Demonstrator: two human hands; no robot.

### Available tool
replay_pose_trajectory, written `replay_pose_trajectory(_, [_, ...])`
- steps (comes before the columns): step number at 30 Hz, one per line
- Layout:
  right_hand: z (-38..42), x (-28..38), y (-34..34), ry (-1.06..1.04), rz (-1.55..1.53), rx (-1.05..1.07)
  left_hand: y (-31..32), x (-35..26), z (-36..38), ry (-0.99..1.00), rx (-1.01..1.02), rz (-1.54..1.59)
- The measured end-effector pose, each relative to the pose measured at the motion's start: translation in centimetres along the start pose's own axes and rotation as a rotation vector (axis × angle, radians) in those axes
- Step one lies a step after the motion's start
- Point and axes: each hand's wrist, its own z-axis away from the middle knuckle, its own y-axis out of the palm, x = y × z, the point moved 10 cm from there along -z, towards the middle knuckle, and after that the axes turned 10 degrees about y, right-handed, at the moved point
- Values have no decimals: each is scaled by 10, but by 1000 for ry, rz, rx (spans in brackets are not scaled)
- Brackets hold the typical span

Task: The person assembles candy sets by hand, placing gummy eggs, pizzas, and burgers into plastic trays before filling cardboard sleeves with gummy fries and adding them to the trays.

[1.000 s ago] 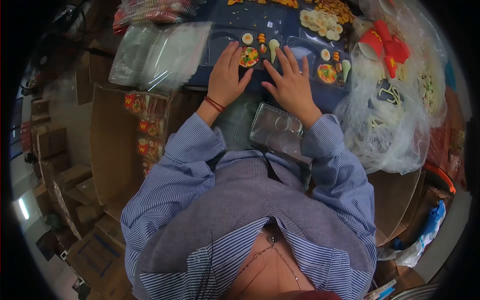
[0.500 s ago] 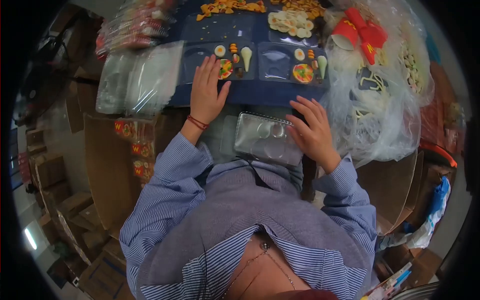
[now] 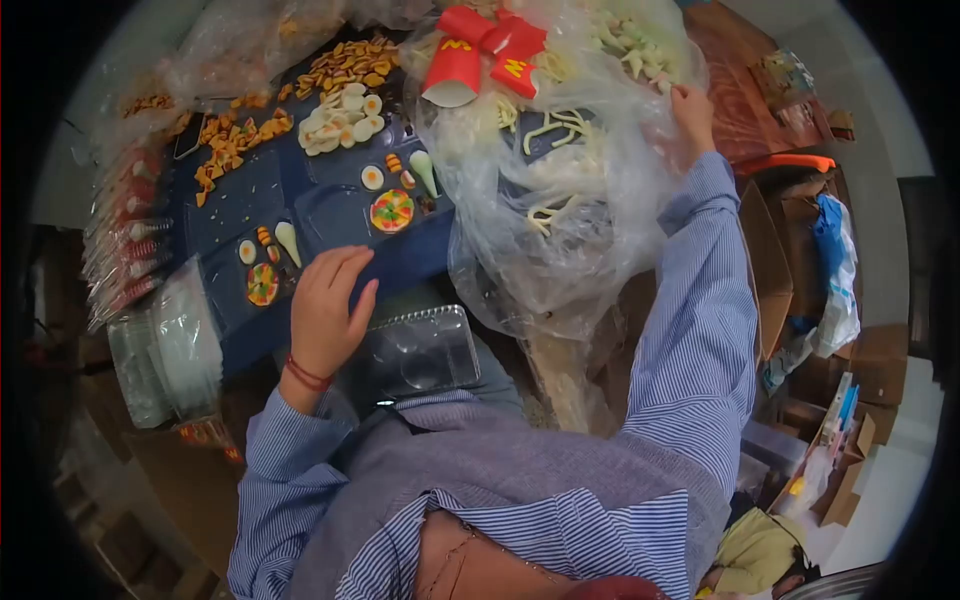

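My left hand [image 3: 332, 312] hovers over my lap at the table's near edge, fingers stretched out, holding nothing. Below it, a clear plastic blister tray [image 3: 420, 350] lies on my lap. My right hand [image 3: 692, 112] reaches to the far right edge of a clear plastic bag [image 3: 600, 240], its fingers bent together beside pale green-white pieces [image 3: 640, 55]; what they pinch is hidden. Two clear trays on the table hold small toy foods: a pizza [image 3: 392, 211] and an egg [image 3: 372, 178] in one, another pizza [image 3: 262, 285] and a drumstick-shaped piece [image 3: 287, 240] in the other.
Red fries cartons [image 3: 455, 72] lie on the bag, near pale fry-like strips [image 3: 555, 128]. Piles of egg pieces [image 3: 342, 122] and orange pieces [image 3: 235, 145] sit on the dark blue table. Stacked clear trays [image 3: 185, 330] stand at left. A cardboard box [image 3: 768, 270] is at right.
The view has swung to the right. My right hand has left the tray on my lap and stretched out to the far side of the bag. My left hand remains near the table's edge.
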Motion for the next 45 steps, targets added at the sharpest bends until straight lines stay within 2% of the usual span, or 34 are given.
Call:
replay_pose_trajectory(1, [-18, -16, 29, 153, 3, 100, -6, 4, 8, -46, 10, -16])
replay_pose_trajectory(4, [-62, -19, 99, 164, 21, 94, -28, 26, 38, -171, 3, -87])
replay_pose_trajectory(5, [-96, -53, 158, 20, 87, 142, -36, 33, 51, -233, -11, -118])
replay_pose_trajectory(6, [-129, -96, 230, -66, 316, 166, -44, 41, 64, -320, -27, -162])
replay_pose_trajectory(7, [-110, -55, 191, 15, 218, 184, -52, 49, 76, -387, -36, -182])
replay_pose_trajectory(9, [-86, -3, 177, -64, 299, 104, -58, 65, 100, -511, -37, -198])
replay_pose_trajectory(10, [-136, -89, 235, 127, 293, 242, -57, 73, 108, -569, -25, -200])
replay_pose_trajectory(12, [-169, -140, 271, 325, 433, 263, -64, 83, 112, -557, -53, -334])
replay_pose_trajectory(13, [-167, -143, 274, 317, 449, 282, -60, 93, 113, -575, -37, -321])
replay_pose_trajectory(15, [-171, -147, 260, 408, 98, 205, -67, 105, 110, -533, -79, -491])
replay_pose_trajectory(16, [-169, -141, 261, 408, 100, 212, -64, 118, 111, -537, -73, -490])
replay_pose_trajectory(18, [-161, -102, 271, 160, 145, 311, -54, 141, 117, -574, -45, -468])
replay_pose_trajectory(20, [-152, -69, 250, -63, 217, 374, -45, 149, 116, -530, 7, -467])
replay_pose_trajectory(22, [-140, -51, 197, -258, 333, 428, -34, 156, 108, -454, 45, -433])
replay_pose_trajectory(23, [-139, -34, 167, -197, 303, 386, -38, 154, 105, -446, 36, -433])
replay_pose_trajectory(24, [-127, -3, 137, -141, 267, 341, -42, 148, 100, -440, 26, -440])
replay_pose_trajectory(26, [-54, 103, 41, -252, 268, 156, -46, 113, 84, -382, -51, -464])
replay_pose_trajectory(28, [5, 166, -5, -428, 283, 134, -31, 79, 83, -307, -24, -315])
replay_pose_trajectory(30, [72, 177, 7, -199, 59, 631, 0, 38, 71, -180, 97, -69])
replay_pose_trajectory(32, [134, 191, 26, -261, -126, 870, 4, 21, 50, -91, 87, -43])
replay_pose_trajectory(34, [135, 163, 56, -492, 90, 264, 2, 14, 20, 15, 67, -15])
replay_pose_trajectory(35, [140, 160, 64, -482, 85, 251, -3, 17, -5, 53, 55, -10])
replay_pose_trajectory(37, [142, 153, 89, -302, 337, 354, -12, 16, -53, 153, 7, -80])
replay_pose_trajectory(39, [162, 186, 106, -309, 141, 696, -15, 12, -91, 219, 16, -108])
replay_pose_trajectory(40, [174, 217, 87, -413, 93, 745, -13, 9, -106, 258, 37, -119])
replay_pose_trajectory(41, [162, 232, 76, -410, 88, 728, -12, 10, -120, 272, 31, -130])
replay_pose_trajectory(43, [149, 253, 69, -362, -72, 855, 7, 12, -137, 285, 138, -147])
replay_pose_trajectory(44, [116, 255, 53, -263, -144, 585, 11, 10, -143, 295, 138, -155])
replay_pose_trajectory(45, [102, 255, 61, -260, -148, 575, 19, 8, -148, 298, 179, -149])
